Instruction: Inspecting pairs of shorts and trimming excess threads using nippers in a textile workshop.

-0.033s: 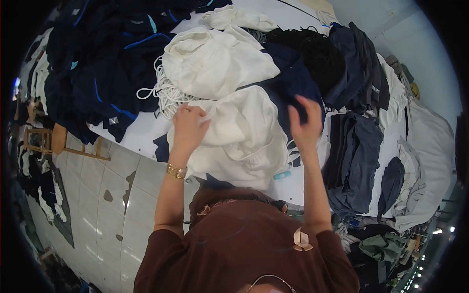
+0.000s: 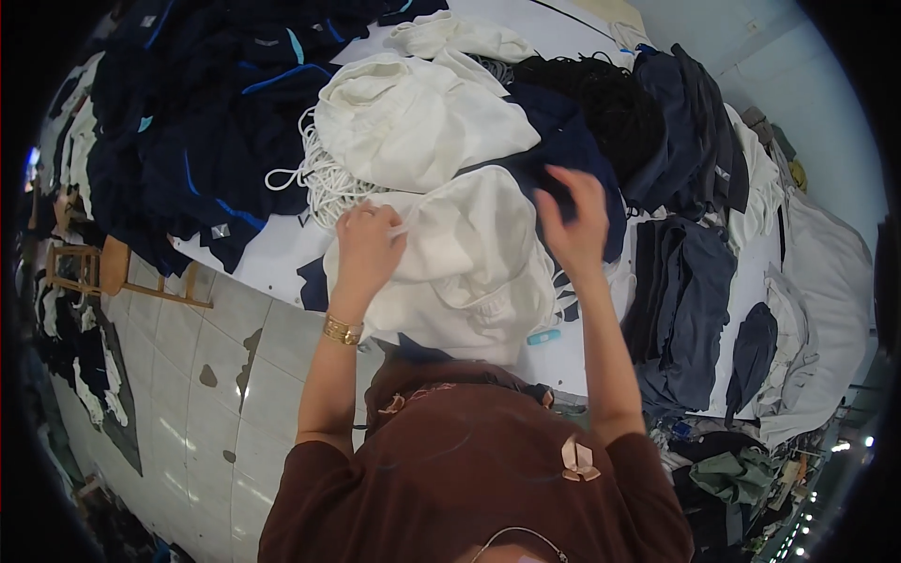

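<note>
A crumpled white cloth garment (image 2: 450, 281) lies right in front of me on the table, its folds bunched and a gathered part near its lower right. My left hand (image 2: 370, 246) is closed at its upper left side, pinching a bit of the cloth between thumb and fingers. Off its right edge, my right hand (image 2: 576, 220) hovers over dark navy fabric (image 2: 563, 131), thumb and fingers apart and nothing in them. Just beyond lies a second white garment (image 2: 413, 122), heaped up, with a tangle of white cords (image 2: 328, 178) at its left.
Navy garments with light blue trim (image 2: 188, 141) cover the table's left. To the right are a heap of black cords (image 2: 601, 89) and a folded dark grey stack (image 2: 685, 310). A small turquoise object (image 2: 543, 337) lies by the near edge. A wooden stool (image 2: 114, 267) stands at left.
My right hand has shifted slightly left, toward the white garment. My left hand has moved a touch to the right, still at the garment's upper left side.
</note>
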Demonstrator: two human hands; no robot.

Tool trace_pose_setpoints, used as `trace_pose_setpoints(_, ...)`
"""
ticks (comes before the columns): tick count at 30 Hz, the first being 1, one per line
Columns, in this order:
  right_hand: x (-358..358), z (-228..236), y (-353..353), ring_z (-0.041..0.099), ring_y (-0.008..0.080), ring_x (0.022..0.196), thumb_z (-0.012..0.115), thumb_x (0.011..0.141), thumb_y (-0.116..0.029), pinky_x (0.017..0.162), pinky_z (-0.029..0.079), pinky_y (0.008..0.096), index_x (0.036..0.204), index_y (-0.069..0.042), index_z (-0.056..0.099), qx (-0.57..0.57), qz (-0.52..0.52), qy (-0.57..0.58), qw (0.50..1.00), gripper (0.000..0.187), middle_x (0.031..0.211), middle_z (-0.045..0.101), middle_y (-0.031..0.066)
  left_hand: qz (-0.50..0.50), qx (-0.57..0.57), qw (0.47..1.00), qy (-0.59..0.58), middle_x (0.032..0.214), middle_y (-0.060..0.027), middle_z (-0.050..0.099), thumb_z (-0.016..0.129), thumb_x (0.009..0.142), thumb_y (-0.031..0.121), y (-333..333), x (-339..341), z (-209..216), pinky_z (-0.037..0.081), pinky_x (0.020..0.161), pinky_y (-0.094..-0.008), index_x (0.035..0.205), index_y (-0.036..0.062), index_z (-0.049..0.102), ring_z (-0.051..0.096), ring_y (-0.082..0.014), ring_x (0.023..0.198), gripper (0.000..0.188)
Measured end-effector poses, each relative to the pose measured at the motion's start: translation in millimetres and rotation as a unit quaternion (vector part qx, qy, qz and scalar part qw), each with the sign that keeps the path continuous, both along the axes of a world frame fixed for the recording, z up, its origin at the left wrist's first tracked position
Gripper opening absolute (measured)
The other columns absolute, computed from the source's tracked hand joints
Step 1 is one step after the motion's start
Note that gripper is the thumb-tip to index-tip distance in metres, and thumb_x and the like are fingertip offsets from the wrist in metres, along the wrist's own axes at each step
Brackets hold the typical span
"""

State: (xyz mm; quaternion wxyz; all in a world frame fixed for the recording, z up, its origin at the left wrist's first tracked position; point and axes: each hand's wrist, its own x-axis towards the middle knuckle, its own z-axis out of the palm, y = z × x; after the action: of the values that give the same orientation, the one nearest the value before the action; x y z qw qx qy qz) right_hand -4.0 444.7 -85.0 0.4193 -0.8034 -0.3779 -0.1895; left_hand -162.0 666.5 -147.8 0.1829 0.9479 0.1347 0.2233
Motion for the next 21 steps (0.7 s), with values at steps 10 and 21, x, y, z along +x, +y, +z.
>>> trace_pose_setpoints(10, 15, 81, 75, 0.038, 0.005, 0.06, 0.06, 0.088, -0.038, 0.056, 0.034, 0.0218, 0.078, -0.002, 0.061, -0.334, 0.391, 0.372, 0.773, 0.038, 0.065, 0.047, -0.0046, -0.07, -0.012, 0.956, -0.286, 0.099, -0.012, 0.06, 0.073, 0.057, -0.007, -1, -11, 34, 0.054, 0.07, -0.0335, 0.08, 0.0034, 0.056, 0.064, -0.0286, 0.088, 0.03)
trace_pose_setpoints(21, -14, 143, -5, 0.054, 0.008, 0.067, 0.069, 0.077, -0.017, 0.061, 0.044, 0.0243, 0.092, 0.002, 0.063, -0.29, 0.245, 0.297, 0.876, 0.025, 0.073, 0.061, 0.0037, -0.275, -0.055, 0.935, -0.216, 0.108, -0.0108, 0.058, 0.071, 0.062, 0.005, -36, 30, 92, 0.048, 0.08, -0.0349, 0.088, 0.0069, 0.056, 0.059, -0.0253, 0.093, 0.03)
